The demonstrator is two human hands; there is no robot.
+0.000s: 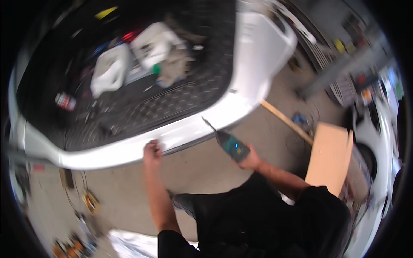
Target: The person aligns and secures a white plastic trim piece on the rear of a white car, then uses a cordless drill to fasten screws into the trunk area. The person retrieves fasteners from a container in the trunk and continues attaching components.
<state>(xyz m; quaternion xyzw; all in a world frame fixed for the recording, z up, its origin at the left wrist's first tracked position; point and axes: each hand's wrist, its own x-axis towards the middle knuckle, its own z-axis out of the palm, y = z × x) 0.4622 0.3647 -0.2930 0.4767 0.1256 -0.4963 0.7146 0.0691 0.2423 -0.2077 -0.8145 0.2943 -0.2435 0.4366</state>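
My right hand [247,159] grips a green and dark handheld tool [233,146] with a small blue light and a thin dark tip that reaches up over the white rear edge [112,152] of a car. My left hand [152,150] is closed beside that edge, left of the tool; something small and dark shows at its fingers, too blurred to make out. Beyond both hands is the open dark cargo area [163,105] with a patterned liner, two white plastic pieces [107,73] [146,43], a grey cloth [174,71] and a red and white can [65,101].
At right a cardboard sheet [327,159] and a wooden strip [286,120] lean near the bumper, with a grey post [327,77] and another white car [378,172]. Cables, a yellow object [90,200] and white sheeting [129,243] lie on the concrete floor.
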